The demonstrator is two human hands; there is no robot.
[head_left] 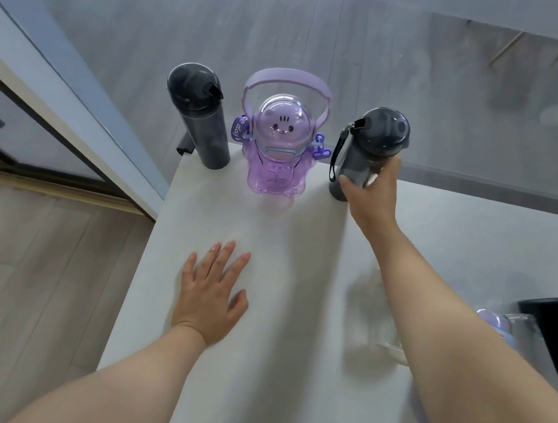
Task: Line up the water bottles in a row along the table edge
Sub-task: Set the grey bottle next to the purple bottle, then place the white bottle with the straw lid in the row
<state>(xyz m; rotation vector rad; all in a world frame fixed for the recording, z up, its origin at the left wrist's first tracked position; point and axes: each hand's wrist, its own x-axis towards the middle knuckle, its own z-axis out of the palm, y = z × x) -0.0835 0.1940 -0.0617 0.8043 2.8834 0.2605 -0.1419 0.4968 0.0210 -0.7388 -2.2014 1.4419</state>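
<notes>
My right hand [371, 191] clamps the strapped dark grey plastic bottle [368, 151], seating it in line; left hand [210, 290] lies flat, fingers apart, steadying.

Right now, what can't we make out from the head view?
- Right hand covers the lower side of the strap bottle; grip firmness unclear.
- Objects at the right edge: cut off by the frame and the forearm, blurred.
- Bottle fill levels: dark bottle is opaque; purple bear bottle is unclear.
- Floor behind is hazy.
</notes>
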